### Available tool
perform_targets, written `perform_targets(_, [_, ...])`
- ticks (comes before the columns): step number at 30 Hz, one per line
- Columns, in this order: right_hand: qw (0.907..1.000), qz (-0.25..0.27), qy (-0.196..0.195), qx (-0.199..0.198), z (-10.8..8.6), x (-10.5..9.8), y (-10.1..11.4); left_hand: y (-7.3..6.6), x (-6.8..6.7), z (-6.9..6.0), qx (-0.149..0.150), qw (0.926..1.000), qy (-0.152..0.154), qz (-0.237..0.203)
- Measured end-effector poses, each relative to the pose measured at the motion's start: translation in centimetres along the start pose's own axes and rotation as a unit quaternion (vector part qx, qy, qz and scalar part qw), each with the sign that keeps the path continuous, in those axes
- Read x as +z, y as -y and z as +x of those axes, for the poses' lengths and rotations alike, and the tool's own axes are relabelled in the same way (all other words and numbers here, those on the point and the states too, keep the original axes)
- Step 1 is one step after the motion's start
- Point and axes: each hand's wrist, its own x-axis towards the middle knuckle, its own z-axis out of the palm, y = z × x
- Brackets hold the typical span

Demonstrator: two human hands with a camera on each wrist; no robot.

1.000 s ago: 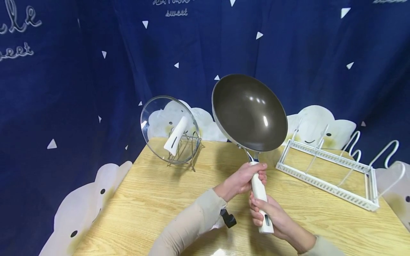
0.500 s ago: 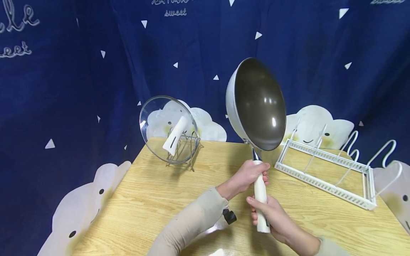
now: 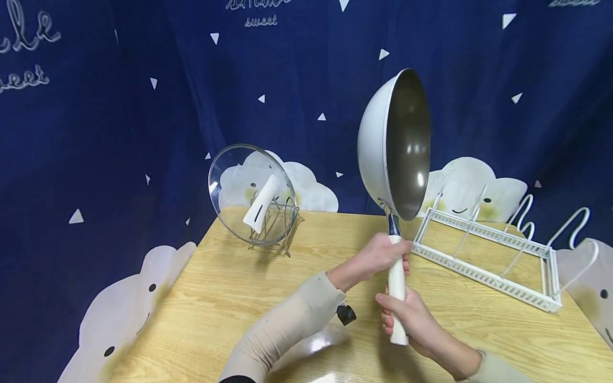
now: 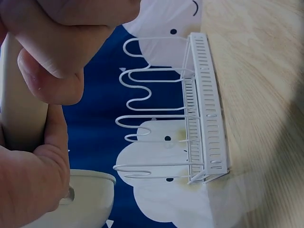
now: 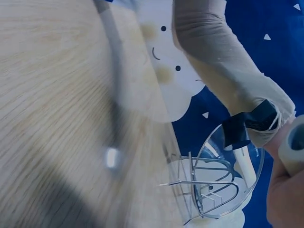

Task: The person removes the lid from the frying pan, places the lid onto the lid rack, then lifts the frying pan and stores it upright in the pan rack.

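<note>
A deep frying pan [image 3: 375,143], white outside and dark brown inside, is held up above the table by its white handle. Its opening faces right in the head view, so the bowl appears nearly side-on. My left hand [image 3: 380,254] grips the handle's upper part, just below the metal neck. Lower down, my right hand [image 3: 407,318] holds the same handle near its end. Both hands show close up in their wrist views, the left hand [image 4: 52,52] with curled fingers round the handle and the right hand [image 5: 287,202] only partly visible.
On the right of the wooden table [image 3: 230,308] lies a white rack [image 3: 483,266] with upright wire dividers. At the back left, a glass lid [image 3: 230,175] with a white handle leans in a small wire stand [image 3: 287,234]. A blue curtain [image 3: 268,64] hangs behind.
The pan has turned about its handle, from its inside facing me to nearly side-on, with the white outside now showing at left. Both hands keep hold and have shifted slightly right.
</note>
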Motion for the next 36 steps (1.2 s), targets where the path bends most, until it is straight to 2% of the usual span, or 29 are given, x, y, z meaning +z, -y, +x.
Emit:
perform_targets(6, [0.9997,0.004,0.014,-0.02,-0.4,-0.6,-0.5,0.1,0.7,-0.1,-0.002,0.9988,-0.002,0.049])
perform_targets(9, [0.9984,0.026,0.025,-0.044,-0.7,-1.0,-0.5,-0.4,1.3,0.0,0.003,0.9974,0.01,0.071])
perform_targets(15, [0.988,0.093,0.085,-0.089,-1.0,-2.0,-0.4,-1.4,2.5,0.4,0.006,0.9934,0.028,0.111])
perform_targets(22, [0.9789,0.135,0.106,-0.111,-1.3,-2.7,-0.5,-1.4,3.4,1.0,0.001,0.9949,0.034,0.095])
perform_targets(32, [0.9788,0.133,0.086,-0.129,-1.5,-3.4,-0.8,-1.3,4.6,1.7,-0.008,0.9941,0.032,0.103])
perform_targets(36, [0.9744,0.145,0.094,-0.144,-1.6,-3.7,-1.0,-1.3,5.0,1.8,-0.014,0.9936,0.033,0.107])
